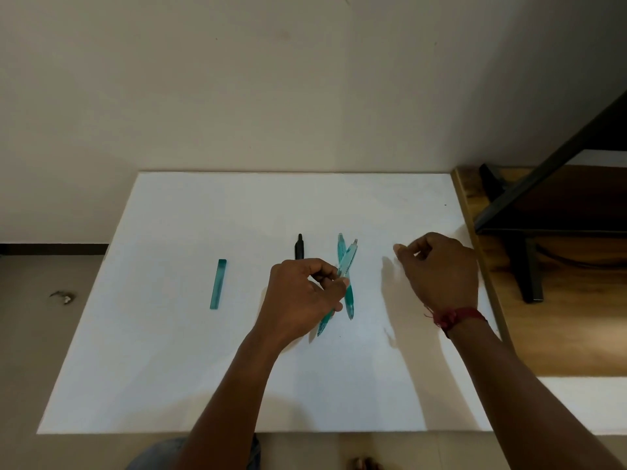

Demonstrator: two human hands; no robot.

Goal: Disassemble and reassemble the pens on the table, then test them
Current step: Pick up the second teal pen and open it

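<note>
My left hand (302,296) pinches a translucent teal pen (347,262) and holds it tilted above the white table (169,368), tip toward me. A second teal pen (348,300) lies flat on the table just beneath and to the right, crossing behind the held one. A black pen (299,247) lies beyond my left knuckles, partly hidden by them. A teal pen cap or barrel piece (217,283) lies alone to the left. My right hand (439,269) hovers to the right of the pens with fingers curled; nothing shows in it.
The white table stands against a beige wall. A wooden shelf (559,334) with a black metal frame (522,266) adjoins the table's right edge. A small bit of debris (64,296) lies on the floor at the left.
</note>
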